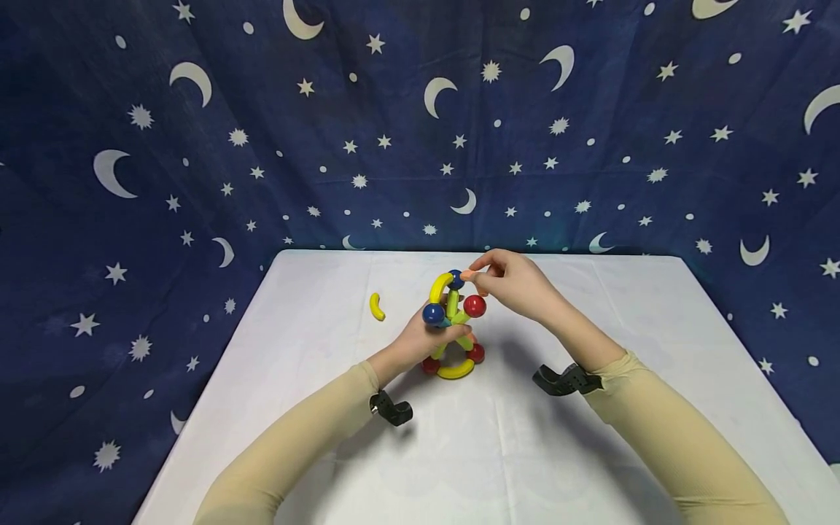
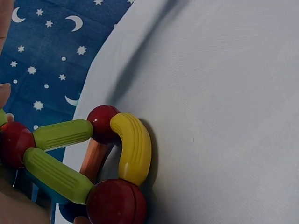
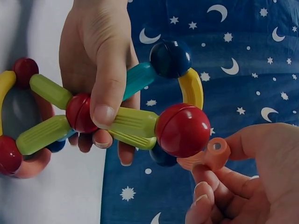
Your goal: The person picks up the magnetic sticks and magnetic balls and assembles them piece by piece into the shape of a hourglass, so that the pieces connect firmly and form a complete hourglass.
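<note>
My left hand [image 1: 423, 339] grips a magnetic ball-and-stick structure round its middle, thumb over a red ball [image 3: 81, 113]. Green sticks [image 3: 44, 134] run from that ball to lower red balls [image 2: 117, 203], which a yellow curved stick [image 2: 134, 147] joins. Higher up, another yellow curved stick [image 1: 441, 286] links two blue balls [image 1: 433, 314], and a red ball [image 1: 475, 305] tops a green stick. My right hand [image 1: 515, 281] pinches an orange curved stick [image 3: 217, 153] by one end. Its other end reaches behind the red ball toward a blue ball [image 3: 163, 156]; contact there is hidden.
A loose yellow curved stick [image 1: 377, 307] lies on the white-covered table [image 1: 315, 321], left of the structure. Behind the table hangs a dark blue cloth [image 1: 394, 131] with moons and stars. Black straps [image 1: 567, 380] with cameras sit on both wrists.
</note>
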Demonstrator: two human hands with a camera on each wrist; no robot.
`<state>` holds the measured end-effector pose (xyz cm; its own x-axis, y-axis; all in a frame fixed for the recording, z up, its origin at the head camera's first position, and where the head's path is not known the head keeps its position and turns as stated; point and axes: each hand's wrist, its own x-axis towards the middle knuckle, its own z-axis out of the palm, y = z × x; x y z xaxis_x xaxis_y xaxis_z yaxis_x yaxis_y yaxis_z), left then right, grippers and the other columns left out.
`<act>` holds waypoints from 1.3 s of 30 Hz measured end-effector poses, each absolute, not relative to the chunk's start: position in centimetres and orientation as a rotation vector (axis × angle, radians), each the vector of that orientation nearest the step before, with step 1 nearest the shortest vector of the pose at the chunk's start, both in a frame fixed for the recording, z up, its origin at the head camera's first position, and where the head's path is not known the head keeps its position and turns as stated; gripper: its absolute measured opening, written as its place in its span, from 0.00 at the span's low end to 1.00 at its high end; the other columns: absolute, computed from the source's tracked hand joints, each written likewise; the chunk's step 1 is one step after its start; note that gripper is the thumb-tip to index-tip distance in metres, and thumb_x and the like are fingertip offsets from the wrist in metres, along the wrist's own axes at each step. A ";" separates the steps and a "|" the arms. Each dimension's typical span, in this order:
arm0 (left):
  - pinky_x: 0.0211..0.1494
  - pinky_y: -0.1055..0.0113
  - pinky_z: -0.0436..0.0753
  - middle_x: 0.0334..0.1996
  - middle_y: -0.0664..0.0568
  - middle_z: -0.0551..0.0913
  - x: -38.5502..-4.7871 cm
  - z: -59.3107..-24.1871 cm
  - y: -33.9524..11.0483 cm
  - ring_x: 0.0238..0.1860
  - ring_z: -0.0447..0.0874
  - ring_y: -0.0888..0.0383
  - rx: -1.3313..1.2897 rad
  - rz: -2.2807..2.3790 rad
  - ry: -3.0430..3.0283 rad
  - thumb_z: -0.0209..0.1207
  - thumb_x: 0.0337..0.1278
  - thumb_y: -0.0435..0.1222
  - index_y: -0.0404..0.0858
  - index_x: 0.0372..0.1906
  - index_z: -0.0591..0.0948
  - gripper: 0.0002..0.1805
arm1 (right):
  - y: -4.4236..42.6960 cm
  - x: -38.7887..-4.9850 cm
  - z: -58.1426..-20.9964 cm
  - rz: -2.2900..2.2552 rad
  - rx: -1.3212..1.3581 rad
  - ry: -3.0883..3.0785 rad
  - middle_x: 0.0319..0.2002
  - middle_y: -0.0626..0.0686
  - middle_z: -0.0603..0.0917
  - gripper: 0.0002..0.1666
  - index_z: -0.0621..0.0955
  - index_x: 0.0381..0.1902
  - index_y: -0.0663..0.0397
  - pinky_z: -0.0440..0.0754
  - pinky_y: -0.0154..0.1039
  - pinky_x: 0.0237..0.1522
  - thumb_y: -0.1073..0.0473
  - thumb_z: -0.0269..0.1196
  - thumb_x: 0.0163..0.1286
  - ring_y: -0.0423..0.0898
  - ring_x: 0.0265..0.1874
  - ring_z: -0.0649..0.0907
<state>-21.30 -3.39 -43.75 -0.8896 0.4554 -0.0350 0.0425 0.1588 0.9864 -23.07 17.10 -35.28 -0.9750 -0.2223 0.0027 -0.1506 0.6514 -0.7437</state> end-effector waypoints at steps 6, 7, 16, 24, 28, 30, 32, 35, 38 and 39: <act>0.60 0.54 0.77 0.49 0.46 0.81 -21.3 -43.6 -3.4 0.48 0.81 0.52 0.481 1.779 2.104 0.66 0.63 0.37 0.34 0.70 0.66 0.34 | 17.3 -23.2 -35.5 -1.250 -0.336 2.760 0.32 0.55 0.85 0.25 0.81 0.54 0.48 0.73 0.45 0.30 0.38 0.65 0.71 0.53 0.29 0.77; 0.60 0.54 0.77 0.49 0.46 0.81 -21.3 -43.6 -3.4 0.48 0.81 0.53 0.482 1.779 2.101 0.66 0.63 0.37 0.34 0.70 0.66 0.34 | 17.3 -23.1 -35.5 -1.258 -0.340 2.759 0.32 0.54 0.85 0.25 0.81 0.54 0.48 0.73 0.45 0.30 0.38 0.65 0.71 0.53 0.29 0.77; 0.57 0.60 0.76 0.42 0.39 0.86 -21.4 -43.7 -3.5 0.50 0.81 0.40 0.528 1.809 2.050 0.65 0.64 0.36 0.33 0.62 0.69 0.26 | 17.1 -22.8 -36.3 -1.304 -0.381 2.828 0.32 0.53 0.84 0.25 0.81 0.55 0.48 0.73 0.44 0.28 0.38 0.66 0.71 0.52 0.28 0.77; 0.61 0.58 0.73 0.39 0.40 0.88 -21.4 -44.0 -3.5 0.52 0.81 0.37 0.561 1.865 1.986 0.64 0.64 0.34 0.34 0.66 0.67 0.28 | 16.8 -22.5 -37.0 -1.358 -0.385 2.845 0.29 0.52 0.80 0.29 0.81 0.60 0.48 0.70 0.42 0.25 0.37 0.65 0.71 0.51 0.27 0.76; 0.63 0.57 0.73 0.41 0.32 0.86 -21.3 -44.2 -3.5 0.52 0.80 0.34 0.579 1.895 1.977 0.64 0.64 0.33 0.35 0.69 0.66 0.32 | 16.5 -22.4 -37.2 -1.376 -0.382 2.840 0.28 0.52 0.80 0.28 0.82 0.59 0.48 0.69 0.43 0.25 0.37 0.65 0.71 0.51 0.26 0.75; 0.64 0.58 0.73 0.45 0.28 0.84 -21.3 -44.2 -3.4 0.53 0.80 0.34 0.589 1.898 1.978 0.64 0.64 0.33 0.34 0.71 0.64 0.33 | 16.5 -22.4 -37.3 -1.378 -0.372 2.830 0.29 0.52 0.80 0.28 0.82 0.59 0.48 0.69 0.43 0.25 0.38 0.65 0.72 0.51 0.27 0.75; 0.65 0.58 0.74 0.48 0.28 0.83 -21.2 -44.2 -3.4 0.53 0.81 0.37 0.591 1.889 1.996 0.64 0.65 0.33 0.34 0.73 0.63 0.35 | 16.4 -22.4 -37.4 -1.380 -0.361 2.817 0.29 0.52 0.80 0.28 0.82 0.60 0.49 0.70 0.42 0.25 0.38 0.65 0.72 0.51 0.27 0.75; 0.65 0.59 0.74 0.48 0.29 0.83 -21.1 -44.2 -3.3 0.52 0.82 0.42 0.597 1.877 2.002 0.64 0.65 0.33 0.33 0.74 0.61 0.37 | 16.3 -22.3 -37.5 -1.387 -0.346 2.788 0.30 0.52 0.80 0.27 0.81 0.60 0.49 0.70 0.42 0.25 0.39 0.65 0.72 0.51 0.27 0.75; 0.64 0.61 0.74 0.47 0.28 0.84 -21.8 -45.3 -3.3 0.53 0.83 0.41 0.611 1.883 1.987 0.64 0.65 0.34 0.34 0.75 0.60 0.38 | 16.3 -22.2 -37.5 -1.393 -0.337 2.766 0.30 0.52 0.80 0.27 0.81 0.61 0.50 0.70 0.41 0.25 0.40 0.64 0.73 0.51 0.27 0.75; 0.64 0.61 0.75 0.46 0.27 0.84 -22.0 -45.7 -3.3 0.52 0.83 0.40 0.619 1.882 1.987 0.65 0.65 0.35 0.34 0.75 0.59 0.39 | 16.3 -22.2 -37.5 -1.397 -0.332 2.760 0.30 0.52 0.81 0.27 0.81 0.60 0.49 0.70 0.41 0.25 0.39 0.64 0.73 0.51 0.27 0.75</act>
